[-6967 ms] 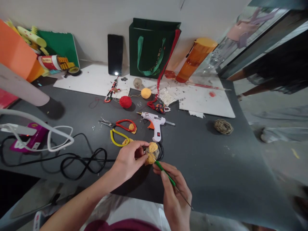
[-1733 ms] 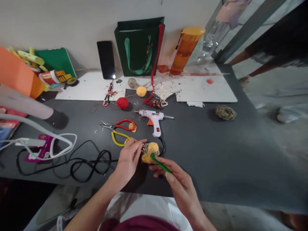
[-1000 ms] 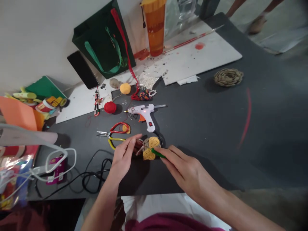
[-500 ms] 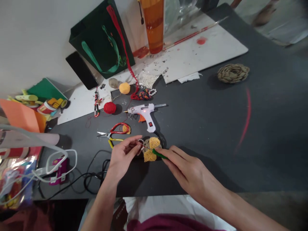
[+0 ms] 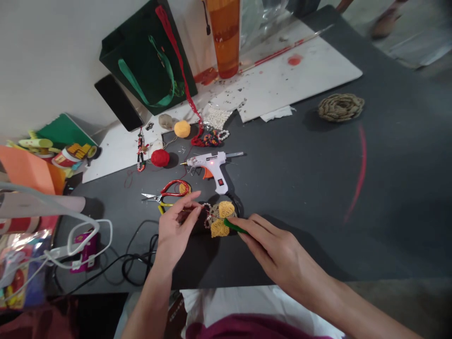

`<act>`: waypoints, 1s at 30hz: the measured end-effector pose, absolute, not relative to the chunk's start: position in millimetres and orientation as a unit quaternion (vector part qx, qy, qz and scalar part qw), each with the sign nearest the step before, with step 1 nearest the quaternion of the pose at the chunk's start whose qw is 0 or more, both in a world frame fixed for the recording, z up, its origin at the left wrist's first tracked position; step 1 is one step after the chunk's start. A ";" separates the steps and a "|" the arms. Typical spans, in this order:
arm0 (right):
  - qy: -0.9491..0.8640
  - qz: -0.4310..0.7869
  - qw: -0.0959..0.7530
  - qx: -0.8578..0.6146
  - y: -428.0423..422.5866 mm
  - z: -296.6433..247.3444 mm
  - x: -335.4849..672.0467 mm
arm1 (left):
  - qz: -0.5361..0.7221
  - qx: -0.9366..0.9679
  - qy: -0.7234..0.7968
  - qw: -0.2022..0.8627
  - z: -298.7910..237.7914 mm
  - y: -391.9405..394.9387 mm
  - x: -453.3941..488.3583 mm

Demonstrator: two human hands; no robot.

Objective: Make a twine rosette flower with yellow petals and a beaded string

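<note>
My left hand (image 5: 176, 228) is closed in a pinch on a thin red thread (image 5: 208, 212), which runs to a crocheted piece. That crocheted piece has yellow petals (image 5: 226, 209) over a brownish base, with a string of small beads (image 5: 207, 220) along its left side. My right hand (image 5: 271, 238) is closed, thumb and fingers pressed on a narrow green piece (image 5: 235, 226) at the petals' right edge. Whether the green piece is joined to the petals I cannot tell. Left of the work lie red-handled scissors (image 5: 173, 188), with a small yellow crocheted bit by the handle.
A white glue gun (image 5: 215, 169) with a lit light lies just beyond my hands. Behind it are red yarn (image 5: 160, 158), yellow yarn (image 5: 182, 129) and white beads (image 5: 216, 117). A coiled brown piece (image 5: 341, 107) sits far right. Black cables (image 5: 137, 263) lie front left.
My left hand has drawn a little to the left, away from the beads, with the thread between its fingertips. My right hand and the yellow petals stay in place.
</note>
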State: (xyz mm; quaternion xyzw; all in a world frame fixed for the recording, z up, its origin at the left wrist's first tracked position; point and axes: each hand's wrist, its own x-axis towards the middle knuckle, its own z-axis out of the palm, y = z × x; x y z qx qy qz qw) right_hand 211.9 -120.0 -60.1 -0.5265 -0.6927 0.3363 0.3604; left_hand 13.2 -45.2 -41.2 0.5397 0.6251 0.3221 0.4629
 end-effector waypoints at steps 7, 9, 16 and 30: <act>-0.686 0.341 0.375 -0.523 -118.5 -60.4 211.7 | 0.378 0.493 0.605 0.498 -42.1 -44.3 14.1; -0.682 0.345 0.379 -0.522 -118.6 -60.5 211.6 | 0.395 0.462 0.598 0.522 -41.0 -44.8 17.8; -0.682 0.336 0.380 -0.526 -122.0 -62.3 209.3 | 0.442 0.384 0.592 0.554 -43.3 -50.0 32.1; -0.695 0.315 0.366 -0.533 -122.9 -61.6 208.1 | 0.421 0.371 0.598 0.571 -35.8 -40.3 31.5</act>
